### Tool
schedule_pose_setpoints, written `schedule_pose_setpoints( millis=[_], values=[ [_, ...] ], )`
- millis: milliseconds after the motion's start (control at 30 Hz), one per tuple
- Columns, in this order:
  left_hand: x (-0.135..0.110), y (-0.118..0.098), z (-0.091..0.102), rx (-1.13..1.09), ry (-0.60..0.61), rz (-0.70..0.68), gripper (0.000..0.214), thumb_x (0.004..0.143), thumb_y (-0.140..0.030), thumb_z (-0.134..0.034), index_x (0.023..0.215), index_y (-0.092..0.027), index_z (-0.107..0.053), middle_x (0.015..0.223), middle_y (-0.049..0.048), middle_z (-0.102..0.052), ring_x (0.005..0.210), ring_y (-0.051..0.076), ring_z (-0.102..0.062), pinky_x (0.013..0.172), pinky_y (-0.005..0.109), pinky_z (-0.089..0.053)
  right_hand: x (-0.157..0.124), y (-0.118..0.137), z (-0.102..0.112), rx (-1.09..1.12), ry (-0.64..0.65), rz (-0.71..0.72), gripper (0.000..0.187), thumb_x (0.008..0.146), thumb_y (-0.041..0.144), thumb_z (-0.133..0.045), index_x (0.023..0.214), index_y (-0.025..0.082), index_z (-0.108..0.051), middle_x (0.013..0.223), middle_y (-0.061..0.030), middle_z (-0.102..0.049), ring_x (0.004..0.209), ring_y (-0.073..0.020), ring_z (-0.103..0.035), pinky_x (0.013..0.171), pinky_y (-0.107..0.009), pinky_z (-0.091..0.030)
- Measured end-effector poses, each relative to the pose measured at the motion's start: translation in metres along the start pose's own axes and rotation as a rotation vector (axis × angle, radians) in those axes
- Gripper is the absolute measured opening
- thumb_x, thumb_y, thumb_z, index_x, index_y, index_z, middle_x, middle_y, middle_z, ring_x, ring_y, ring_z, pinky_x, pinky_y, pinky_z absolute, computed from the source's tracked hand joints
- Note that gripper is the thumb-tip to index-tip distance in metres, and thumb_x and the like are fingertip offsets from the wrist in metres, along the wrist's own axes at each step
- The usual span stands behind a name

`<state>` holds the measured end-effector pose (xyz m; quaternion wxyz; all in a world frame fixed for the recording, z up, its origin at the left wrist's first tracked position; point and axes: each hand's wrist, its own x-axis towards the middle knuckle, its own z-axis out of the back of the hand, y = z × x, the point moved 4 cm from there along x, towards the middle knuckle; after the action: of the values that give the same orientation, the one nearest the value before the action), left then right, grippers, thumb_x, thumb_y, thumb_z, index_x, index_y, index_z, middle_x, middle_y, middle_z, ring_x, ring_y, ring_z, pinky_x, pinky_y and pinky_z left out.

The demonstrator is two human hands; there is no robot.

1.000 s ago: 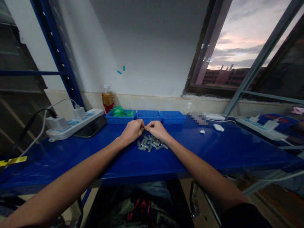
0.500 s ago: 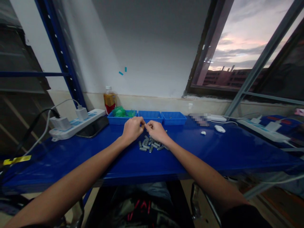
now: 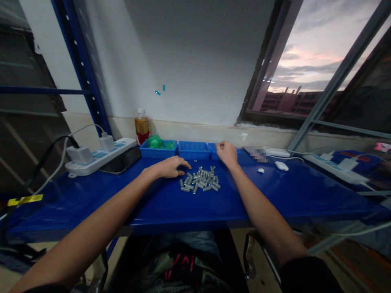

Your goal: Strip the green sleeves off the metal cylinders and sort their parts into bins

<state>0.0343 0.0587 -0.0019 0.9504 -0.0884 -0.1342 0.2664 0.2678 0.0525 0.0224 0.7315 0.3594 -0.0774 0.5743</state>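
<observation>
The person's left hand [image 3: 172,167] rests low over the blue, glossy tabletop [image 3: 177,207], palm down, its fingers loosely curved and the thumb parted from the forefinger, with nothing visible in its grasp. Its fingertips are just beside the left edge of a loose pile of small, silver-grey metal cylinders [image 3: 200,184], which lies on the tabletop between the two forearms. Most of the cylinders lie on their sides, pointing in various directions.

The right hand [image 3: 226,154] is farther forward, at the right-hand blue plastic tray [image 3: 213,152], covering much of it. Its fingers are bent in toward the thumb; whether they pinch anything cannot be told.

Two more trays stand in the same row: a middle blue plastic tray [image 3: 194,156], and a left-hand blue plastic tray [image 3: 157,154] holding crumpled, translucent green plastic [image 3: 155,141]. A tiny light-coloured piece [image 3: 195,161] lies in front of the middle tray, apart from the pile. Behind the left-hand tray stands an upright, white-capped bottle of amber liquid [image 3: 142,126]. Well to the right lies a rounded white case [image 3: 281,165].
</observation>
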Motion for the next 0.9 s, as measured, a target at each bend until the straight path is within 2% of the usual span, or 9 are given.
schedule_pose_setpoints(
  millis=[67, 133, 300, 400, 467, 567, 633, 733, 900],
  values=[
    [0.000, -0.001, -0.003, -0.015, 0.017, -0.032, 0.021, 0.076, -0.025, -0.063, 0.095, -0.028, -0.069, 0.098, 0.0012, -0.069, 0.095, 0.017, -0.061, 0.088, 0.026, -0.041, 0.010, -0.022, 0.000, -0.134, -0.018, -0.110, 0.032, 0.086, 0.038, -0.047, 0.090, 0.015, -0.069, 0.092, -0.0146, -0.069, 0.088, -0.0242, -0.063, 0.075, -0.031, -0.042],
    [0.001, -0.002, -0.005, -0.013, 0.015, -0.049, 0.013, 0.077, -0.030, -0.063, 0.088, -0.028, -0.070, 0.094, 0.0009, -0.069, 0.092, 0.016, -0.061, 0.087, 0.025, -0.042, 0.014, -0.035, -0.001, -0.202, -0.029, -0.154, 0.033, 0.086, 0.038, -0.046, 0.094, 0.015, -0.069, 0.095, -0.0163, -0.068, 0.093, -0.0261, -0.061, 0.078, -0.034, -0.042],
    [0.003, -0.008, -0.006, 0.015, 0.036, -0.055, 0.019, 0.080, -0.035, -0.061, 0.095, -0.027, -0.068, 0.101, 0.0029, -0.067, 0.098, 0.018, -0.057, 0.089, 0.027, -0.040, 0.011, -0.035, -0.003, -0.216, -0.043, -0.135, 0.035, 0.084, 0.040, -0.051, 0.098, 0.013, -0.068, 0.104, -0.0180, -0.065, 0.106, -0.0300, -0.053, 0.085, -0.039, -0.039],
    [0.003, -0.013, -0.004, -0.045, 0.067, -0.110, 0.017, 0.080, -0.034, -0.061, 0.094, -0.026, -0.068, 0.100, 0.0035, -0.067, 0.099, 0.018, -0.056, 0.092, 0.029, -0.038, 0.004, -0.020, -0.001, -0.159, -0.032, -0.048, 0.039, 0.084, 0.045, -0.050, 0.098, 0.012, -0.067, 0.104, -0.0169, -0.064, 0.104, -0.0280, -0.052, 0.085, -0.037, -0.038],
    [0.003, -0.015, 0.000, -0.035, 0.040, -0.122, 0.014, 0.081, -0.033, -0.060, 0.088, -0.024, -0.068, 0.094, 0.0040, -0.067, 0.095, 0.018, -0.057, 0.090, 0.028, -0.039, -0.005, -0.002, -0.003, -0.064, 0.038, 0.073, 0.039, 0.085, 0.046, -0.047, 0.094, 0.014, -0.067, 0.094, -0.0129, -0.066, 0.094, -0.0232, -0.055, 0.081, -0.032, -0.038],
    [0.002, -0.008, 0.012, 0.042, -0.142, -0.037, 0.015, 0.082, -0.030, -0.057, 0.090, -0.021, -0.065, 0.092, 0.0050, -0.066, 0.090, 0.019, -0.058, 0.082, 0.029, -0.042, -0.029, 0.036, -0.012, 0.127, 0.201, 0.304, 0.038, 0.087, 0.047, -0.045, 0.088, 0.016, -0.067, 0.076, -0.0056, -0.065, 0.074, -0.0163, -0.055, 0.071, -0.026, -0.036],
    [0.000, -0.002, 0.021, 0.070, -0.277, 0.023, 0.016, 0.083, -0.030, -0.054, 0.093, -0.019, -0.061, 0.094, 0.0056, -0.066, 0.088, 0.019, -0.058, 0.080, 0.030, -0.042, -0.046, 0.059, -0.018, 0.237, 0.276, 0.418, 0.037, 0.087, 0.047, -0.044, 0.087, 0.017, -0.065, 0.074, -0.0032, -0.064, 0.070, -0.0139, -0.054, 0.065, -0.023, -0.034],
    [-0.001, 0.002, 0.025, 0.070, -0.378, 0.050, 0.015, 0.085, -0.029, -0.051, 0.094, -0.019, -0.057, 0.092, 0.0053, -0.065, 0.087, 0.019, -0.058, 0.079, 0.030, -0.043, -0.061, 0.076, -0.025, 0.347, 0.366, 0.441, 0.039, 0.090, 0.044, -0.038, 0.074, 0.016, -0.060, 0.064, -0.0002, -0.058, 0.061, -0.0116, -0.049, 0.057, -0.022, -0.030],
    [0.001, -0.004, 0.014, 0.050, -0.377, 0.025, 0.016, 0.083, -0.028, -0.053, 0.096, -0.019, -0.055, 0.092, 0.0046, -0.065, 0.088, 0.019, -0.059, 0.078, 0.030, -0.044, -0.061, 0.075, -0.023, 0.417, 0.378, 0.404, 0.036, 0.092, 0.034, -0.035, 0.067, 0.017, -0.054, 0.063, 0.0010, -0.056, 0.062, -0.0108, -0.050, 0.058, -0.021, -0.030]
  ],
)
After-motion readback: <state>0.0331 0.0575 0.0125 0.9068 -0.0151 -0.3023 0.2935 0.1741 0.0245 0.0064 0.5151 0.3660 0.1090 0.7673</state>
